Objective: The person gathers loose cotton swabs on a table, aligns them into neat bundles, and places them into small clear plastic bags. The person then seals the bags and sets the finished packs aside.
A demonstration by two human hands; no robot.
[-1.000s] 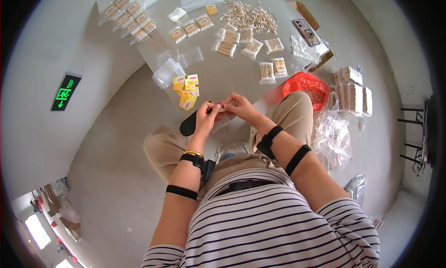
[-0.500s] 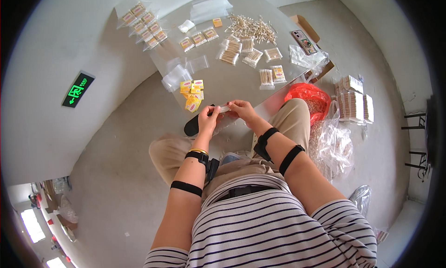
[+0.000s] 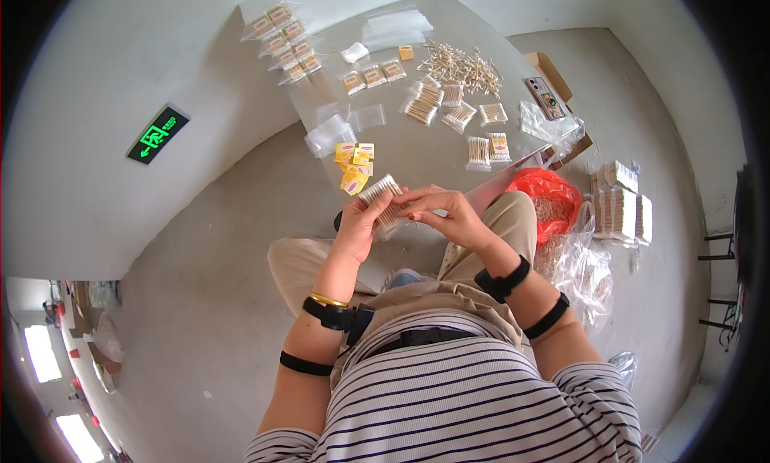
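A small clear bag of cotton swabs is held up in front of me, its swabs lined up side by side. My left hand is closed around its left side, thumb across the front. At the bag's right edge, the fingers and thumb of my right hand are on it; the fingertips partly cover the swabs. Just beyond the bag, yellow printed cards lie in a loose pile at the table corner. Flat clear bags are beside them.
On the grey table are loose swabs, swab bundles, packs with cards and a phone. To the right stand a red bag of swabs, a clear plastic bag and stacked packs.
The bag of cotton swabs has been turned so its broad face shows. My right hand has moved from the bag's end to its face and side. The view has shifted slightly.
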